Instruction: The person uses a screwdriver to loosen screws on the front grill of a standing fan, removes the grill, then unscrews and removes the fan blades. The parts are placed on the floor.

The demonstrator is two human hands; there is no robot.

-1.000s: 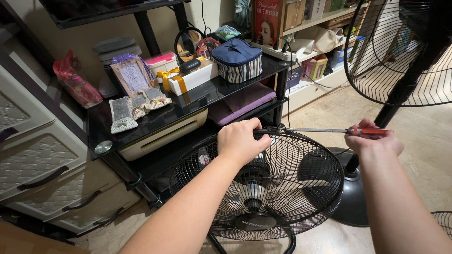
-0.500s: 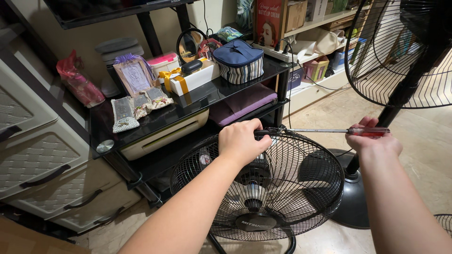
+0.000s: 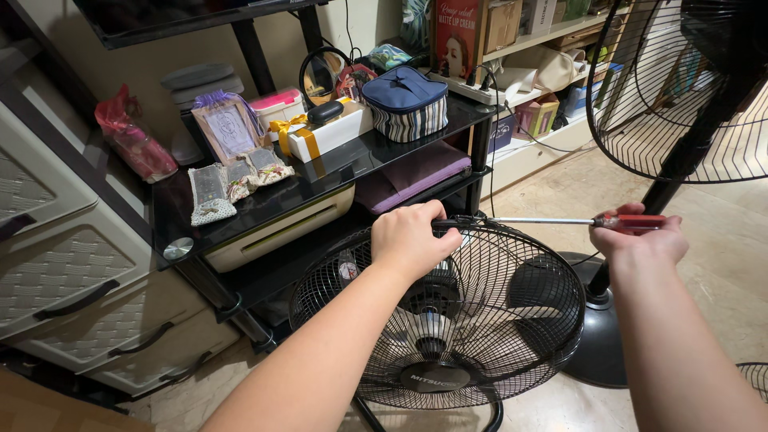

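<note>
The fan cage point(image 3: 480, 320) stands below both hands, its top rim under the left fingers. The left hand point(image 3: 410, 240) is closed on that rim, fingers curled over the wire. The right hand point(image 3: 638, 240) has its fingers clamped on the red handle of a screwdriver point(image 3: 576, 222); the shaft runs level from those fingers to the rim beside the left fingertips.

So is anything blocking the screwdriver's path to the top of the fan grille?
Nothing visible does. The screwdriver in the right hand already reaches the fan grille rim, beside the left hand gripping it.
</note>
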